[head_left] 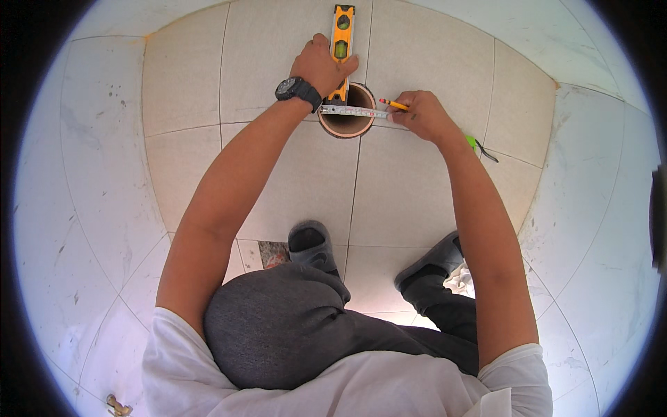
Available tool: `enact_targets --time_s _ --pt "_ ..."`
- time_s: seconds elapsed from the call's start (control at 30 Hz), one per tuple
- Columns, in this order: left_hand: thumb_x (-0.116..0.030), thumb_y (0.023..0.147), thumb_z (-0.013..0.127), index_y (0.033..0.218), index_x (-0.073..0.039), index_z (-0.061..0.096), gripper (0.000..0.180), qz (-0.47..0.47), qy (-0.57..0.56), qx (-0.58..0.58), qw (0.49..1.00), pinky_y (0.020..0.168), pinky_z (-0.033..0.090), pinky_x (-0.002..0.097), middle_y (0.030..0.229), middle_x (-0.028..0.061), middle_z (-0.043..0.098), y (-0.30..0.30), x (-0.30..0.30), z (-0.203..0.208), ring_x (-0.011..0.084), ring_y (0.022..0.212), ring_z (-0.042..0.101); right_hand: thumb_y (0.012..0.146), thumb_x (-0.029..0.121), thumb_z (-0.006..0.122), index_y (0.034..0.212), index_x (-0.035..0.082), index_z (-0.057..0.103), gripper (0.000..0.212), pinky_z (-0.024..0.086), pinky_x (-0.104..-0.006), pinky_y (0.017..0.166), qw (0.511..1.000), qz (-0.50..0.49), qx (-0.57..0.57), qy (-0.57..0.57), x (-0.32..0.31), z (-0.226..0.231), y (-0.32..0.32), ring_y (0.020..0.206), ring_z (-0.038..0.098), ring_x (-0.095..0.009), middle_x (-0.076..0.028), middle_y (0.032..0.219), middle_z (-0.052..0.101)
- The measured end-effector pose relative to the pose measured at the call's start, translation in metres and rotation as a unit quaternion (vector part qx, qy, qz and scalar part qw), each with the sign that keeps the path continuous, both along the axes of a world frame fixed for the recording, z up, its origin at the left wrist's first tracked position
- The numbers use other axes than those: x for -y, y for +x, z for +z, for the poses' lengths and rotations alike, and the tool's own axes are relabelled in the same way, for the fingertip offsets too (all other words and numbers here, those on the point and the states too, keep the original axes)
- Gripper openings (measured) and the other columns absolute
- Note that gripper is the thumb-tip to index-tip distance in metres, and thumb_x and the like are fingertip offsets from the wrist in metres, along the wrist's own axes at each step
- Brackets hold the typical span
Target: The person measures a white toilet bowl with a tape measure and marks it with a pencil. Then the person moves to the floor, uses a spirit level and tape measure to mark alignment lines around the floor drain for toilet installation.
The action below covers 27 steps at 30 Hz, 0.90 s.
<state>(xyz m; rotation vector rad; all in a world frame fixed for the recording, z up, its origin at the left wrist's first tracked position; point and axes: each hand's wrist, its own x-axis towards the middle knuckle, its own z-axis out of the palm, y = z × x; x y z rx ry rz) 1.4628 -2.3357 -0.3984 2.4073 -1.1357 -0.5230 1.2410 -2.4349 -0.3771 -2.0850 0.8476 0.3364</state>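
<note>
A round hole (347, 131) with a pale, rough rim is cut into the beige tiled floor. A yellow spirit level (342, 31) with green vials lies lengthwise away from me, its near end over the hole's far left edge. My left hand (323, 68), wearing a black watch, is closed around the level. Across the hole, from left to right, runs a silver tape measure blade (353, 112). At the blade's right end, my right hand (424, 115) pinches it and also holds a yellow pencil (394, 105). The green tape measure case (472, 143) shows partly behind my right forearm.
Pale marbled wall tiles (104, 174) rise on both sides. My grey shoes (311, 243) stand on the floor nearer to me. Beside the left shoe is a broken floor patch (271, 254). A brass tap (118, 406) sits at the lower left; white crumpled material (461, 280) lies by the right shoe.
</note>
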Motion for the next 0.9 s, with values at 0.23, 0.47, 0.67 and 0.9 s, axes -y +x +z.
enact_targets --time_s 0.23,0.47,0.67,0.9 --pt "-0.054 0.079 0.075 0.104 0.005 0.059 0.066 -0.001 -0.008 0.008 1.0 0.074 0.057 0.0438 0.092 0.0252 0.069 -0.0008 -0.0005 -0.0022 0.0379 0.085 0.07 0.08 0.015 0.077 0.095 0.003 0.076 0.019 0.053 -0.0375 0.075 1.0 0.001 0.004 0.003 0.0 0.0041 0.0005 0.077 0.067 -0.029 -0.016 0.086 0.072" --pt "-0.051 0.081 0.073 0.103 0.005 0.056 0.062 -0.006 -0.002 -0.02 1.0 0.076 0.056 0.0465 0.095 0.0256 0.065 -0.0006 -0.0013 0.0031 0.0404 0.087 0.068 0.079 0.016 0.077 0.094 0.002 0.075 0.02 0.053 -0.0382 0.075 1.0 -0.006 0.0 0.016 0.0 0.0067 0.0017 0.077 0.067 -0.03 -0.017 0.085 0.072" --pt "-0.05 0.081 0.072 0.105 0.004 0.053 0.062 -0.009 -0.001 -0.024 1.0 0.077 0.056 0.0466 0.099 0.026 0.063 -0.0015 -0.002 0.0062 0.0408 0.089 0.067 0.08 0.016 0.077 0.095 0.003 0.076 0.021 0.053 -0.0388 0.075 1.0 0.007 0.003 0.005 0.0004 0.0048 0.001 0.078 0.067 -0.031 -0.017 0.085 0.072" --pt "-0.051 0.081 0.072 0.107 0.004 0.053 0.064 -0.004 0.01 -0.025 1.0 0.077 0.057 0.0462 0.101 0.0262 0.063 -0.0024 -0.0022 0.0052 0.0403 0.089 0.068 0.08 0.016 0.077 0.095 0.003 0.076 0.02 0.053 -0.0388 0.075 1.0 0.012 0.014 0.004 0.0012 0.0032 -0.0003 0.078 0.067 -0.031 -0.017 0.086 0.072"
